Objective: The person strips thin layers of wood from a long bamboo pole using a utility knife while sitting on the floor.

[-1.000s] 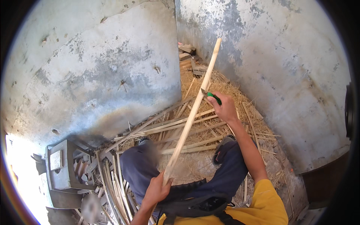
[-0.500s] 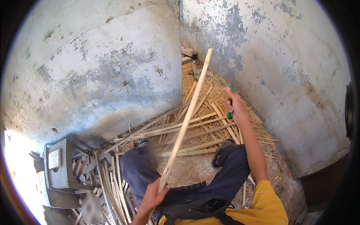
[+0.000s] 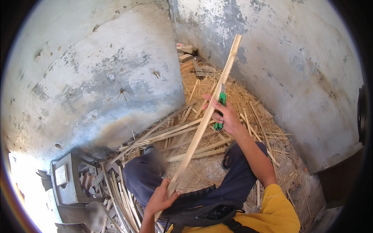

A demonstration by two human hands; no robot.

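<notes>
A long, pale bamboo strip (image 3: 193,145) slants from my lap up toward the wall corner. Near its lower end my left hand (image 3: 162,197) is closed around it. My right hand (image 3: 225,115) grips a green utility knife (image 3: 220,110), its metal blade pointing up along the strip's right edge. The right hand's index finger reaches behind or across the strip at about mid-length; whether the blade touches the wood I cannot tell.
Bamboo strips (image 3: 210,144) and thin shavings (image 3: 233,93) cover the floor around my feet. More strips (image 3: 120,198) lie at my left beside a grey metal frame (image 3: 66,182). Bricks (image 3: 186,52) sit in the corner between two peeling walls. A dark panel (image 3: 338,180) stands far right.
My right hand with the knife has moved left and inward to the strip. The strip's far end has swung to the right, and my left hand keeps its hold.
</notes>
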